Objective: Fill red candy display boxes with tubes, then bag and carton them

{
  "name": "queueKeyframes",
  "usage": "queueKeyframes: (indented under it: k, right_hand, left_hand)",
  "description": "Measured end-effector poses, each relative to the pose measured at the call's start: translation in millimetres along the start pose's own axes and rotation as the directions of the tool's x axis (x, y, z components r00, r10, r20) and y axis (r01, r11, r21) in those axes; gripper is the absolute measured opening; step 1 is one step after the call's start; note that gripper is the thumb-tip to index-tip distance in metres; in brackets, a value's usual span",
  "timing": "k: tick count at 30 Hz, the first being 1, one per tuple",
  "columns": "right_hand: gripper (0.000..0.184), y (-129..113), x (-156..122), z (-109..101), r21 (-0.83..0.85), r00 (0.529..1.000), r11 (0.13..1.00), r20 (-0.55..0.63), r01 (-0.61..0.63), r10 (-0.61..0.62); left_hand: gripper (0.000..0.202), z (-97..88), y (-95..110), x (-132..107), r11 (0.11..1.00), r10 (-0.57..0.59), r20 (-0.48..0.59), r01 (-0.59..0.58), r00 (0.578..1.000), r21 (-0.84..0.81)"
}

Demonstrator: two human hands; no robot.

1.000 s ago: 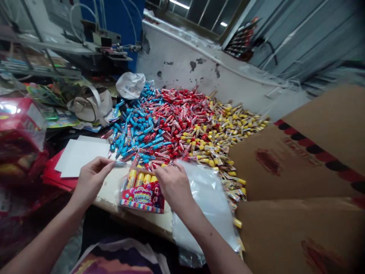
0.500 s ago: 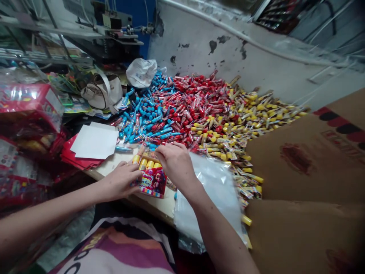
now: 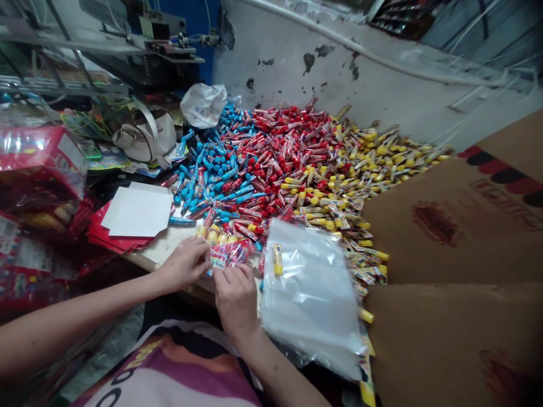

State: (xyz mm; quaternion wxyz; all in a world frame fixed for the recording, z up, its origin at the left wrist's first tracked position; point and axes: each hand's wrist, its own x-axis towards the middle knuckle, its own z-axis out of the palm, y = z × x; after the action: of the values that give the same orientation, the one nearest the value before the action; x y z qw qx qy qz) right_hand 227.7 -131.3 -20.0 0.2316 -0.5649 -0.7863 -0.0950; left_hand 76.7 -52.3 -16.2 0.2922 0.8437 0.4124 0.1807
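Note:
Just in front of me is a small printed candy box (image 3: 231,252), red and pink, with a row of yellow-capped candy tubes (image 3: 221,239) standing in it. My left hand (image 3: 185,263) grips the box at its left side, with the fingers bent. At the lower front edge, the closed fingers of my right hand (image 3: 236,294) hold the same box and cover part of its print. To the right lies a stack of clear plastic bags (image 3: 311,299), with a single yellow-capped tube (image 3: 277,260) on top.
Behind the box spreads a heap of wrapped tubes: blue ones (image 3: 216,164), red ones (image 3: 292,135) and yellow ones (image 3: 390,152). White cards (image 3: 138,209) lie on red cardboard at left, near a white handbag (image 3: 146,135). A large cardboard carton (image 3: 424,237) stands at right.
My right hand has moved from the box's top right corner down to its lower front. The single yellow-capped tube on the plastic bags has come into view. My left hand stays at the box.

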Motion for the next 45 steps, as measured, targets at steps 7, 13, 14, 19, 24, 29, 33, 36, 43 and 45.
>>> queueKeyframes:
  k: [7, 13, 14, 19, 24, 29, 33, 36, 43, 45]
  right_hand:
    - [0.03, -19, -31, 17, -0.073, 0.989, 0.997, -0.145, -0.035, 0.024]
    - [0.041, -26, -53, 27, -0.12, 0.99, 0.991, -0.137, -0.054, 0.038]
    - [0.041, -26, -57, 30, -0.128, 0.991, 0.99, -0.13, -0.055, 0.038]
    - [0.044, -26, -68, 42, -0.142, 0.988, 0.988, -0.145, -0.069, 0.048]
    - [0.044, -25, -72, 43, -0.114, 0.988, 0.992, -0.148, -0.056, 0.039]
    - [0.028, -24, -74, 45, -0.07, 0.982, 0.996, -0.184, -0.051, 0.037]
    - [0.024, -23, -75, 49, -0.054, 0.982, 0.997, -0.184, -0.047, 0.036]
    - [0.029, -23, -74, 51, -0.036, 0.972, 0.999, -0.231, -0.039, 0.03]
    - [0.029, -23, -68, 28, 0.245, 0.961, 0.966, -0.235, -0.085, 0.144]
    - [0.027, -19, -66, 11, 0.367, 0.935, 0.918, -0.25, -0.149, 0.251]
  left_hand:
    - [0.021, 6.5, -5, -1, 0.999, 0.039, -0.068, -0.037, 0.997, 0.029]
    - [0.013, -0.3, 1, -46, 0.972, 0.183, -0.362, -0.113, 0.914, 0.206]
    - [0.016, -7.4, 8, -54, 0.963, 0.232, -0.42, -0.148, 0.877, 0.224]
    - [0.031, -42.4, 42, -40, 0.929, 0.326, -0.365, -0.224, 0.872, 0.296]
    - [0.075, -30.5, 34, 29, 0.883, 0.154, 0.212, -0.231, 0.965, 0.409]
    - [0.095, -13.6, 24, 51, 0.844, 0.113, 0.44, -0.32, 0.891, 0.43]
    - [0.096, -14.2, 29, 47, 0.793, 0.077, 0.471, -0.341, 0.879, 0.506]
    - [0.099, -13.1, 31, 43, 0.768, 0.08, 0.461, -0.349, 0.884, 0.536]
    - [0.104, -7.6, 33, 37, 0.776, 0.074, 0.413, -0.312, 0.908, 0.548]
    - [0.103, -6.8, 32, 37, 0.776, 0.077, 0.409, -0.312, 0.909, 0.548]
